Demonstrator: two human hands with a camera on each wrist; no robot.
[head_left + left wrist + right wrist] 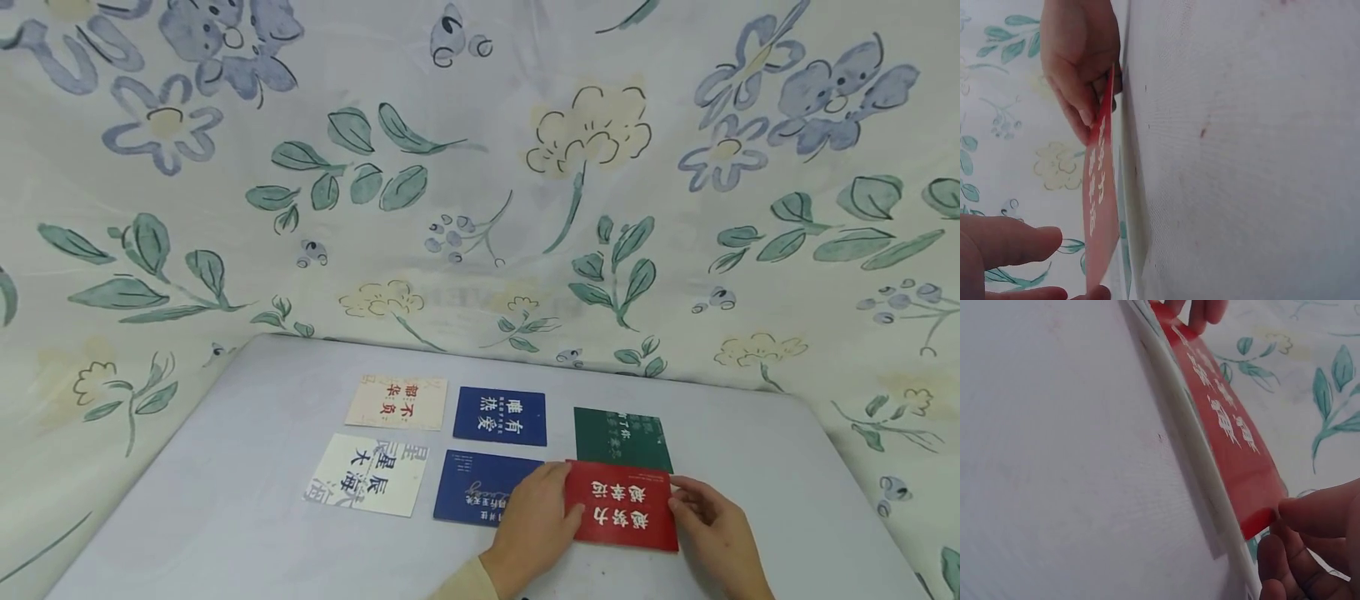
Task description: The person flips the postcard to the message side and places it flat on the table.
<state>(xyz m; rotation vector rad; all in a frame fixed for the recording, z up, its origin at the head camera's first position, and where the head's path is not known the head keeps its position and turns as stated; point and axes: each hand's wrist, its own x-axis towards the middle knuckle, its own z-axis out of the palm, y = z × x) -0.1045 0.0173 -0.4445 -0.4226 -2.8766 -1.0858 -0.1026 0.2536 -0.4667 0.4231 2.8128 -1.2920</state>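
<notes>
A red card with white Chinese characters lies between the two hands, overlapping the lower part of a green card in the head view. My right hand pinches its right edge, thumb on the printed face and fingers curled below. At the opposite edge is my left hand. Its fingertips touch the card's corner, while the thumb stands off the surface in the left wrist view. That hand also hides the right end of a dark blue card.
Left of the hands lie a second blue card, a cream card with red characters and a white card with blue ones. All rest on a white table, with a flower-patterned cloth hanging behind.
</notes>
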